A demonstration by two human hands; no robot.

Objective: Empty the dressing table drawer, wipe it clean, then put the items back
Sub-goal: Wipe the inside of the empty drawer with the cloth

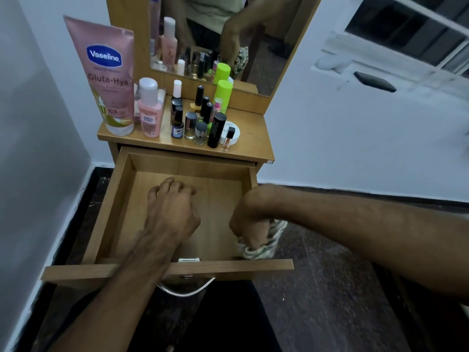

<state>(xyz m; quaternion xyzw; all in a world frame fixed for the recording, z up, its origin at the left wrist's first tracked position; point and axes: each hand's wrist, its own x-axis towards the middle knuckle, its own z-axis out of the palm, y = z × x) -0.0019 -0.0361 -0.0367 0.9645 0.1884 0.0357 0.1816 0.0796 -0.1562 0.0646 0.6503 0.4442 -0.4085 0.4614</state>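
The wooden drawer (119,199) of the dressing table is pulled out, and its floor is bare. My left hand (172,207) is inside it, fingers curled with the knuckles toward the drawer floor, and nothing shows in its grip. My right hand (250,224) grips a bunched white and green patterned cloth (264,246) at the drawer's right front corner. On the tabletop (253,146) stand the cosmetics: a pink Vaseline tube (106,74), a pink bottle (149,107), several small nail polish bottles (190,124), a black tube (216,130) and a neon green bottle (222,94).
A mirror (215,34) rises behind the tabletop. White walls close in on the left and right. The floor is dark stone. A metal handle (185,292) hangs under the drawer front. A window (411,29) is at the upper right.
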